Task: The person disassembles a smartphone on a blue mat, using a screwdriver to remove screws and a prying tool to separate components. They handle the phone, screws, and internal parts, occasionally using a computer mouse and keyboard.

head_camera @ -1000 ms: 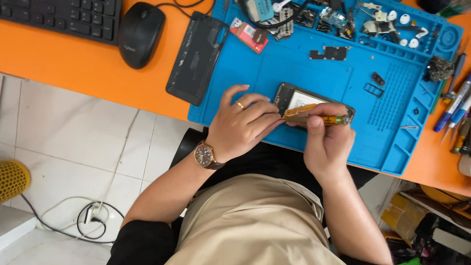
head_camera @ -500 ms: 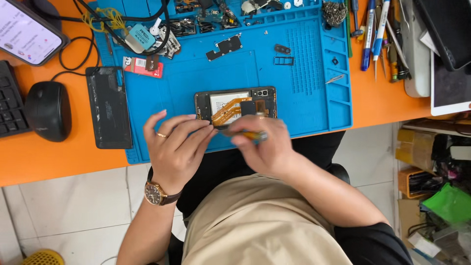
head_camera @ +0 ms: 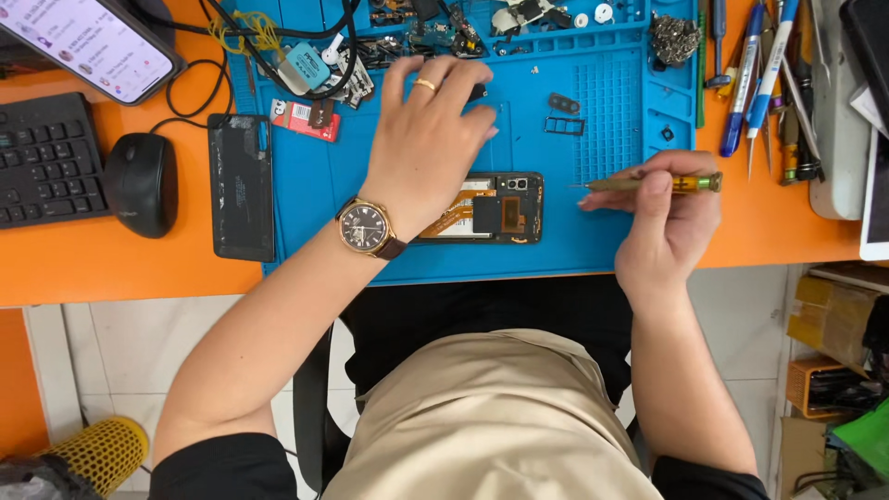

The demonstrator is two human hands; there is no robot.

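An opened phone with its back off lies on the blue repair mat, showing its board and an orange flex cable. My left hand, with a ring and a wristwatch, reaches over the mat above the phone, fingertips at a small dark part; whether it grips the part is hidden. My right hand is to the right of the phone and holds a yellow-handled screwdriver level, tip pointing left toward the phone.
A black phone back cover lies at the mat's left edge. A mouse, keyboard and lit phone sit on the orange desk at left. Pens and tools are at right. Small parts and cables crowd the mat's top.
My left hand has lifted off the phone and reached up the mat. My right hand with the screwdriver has drawn away to the right. The view has shifted.
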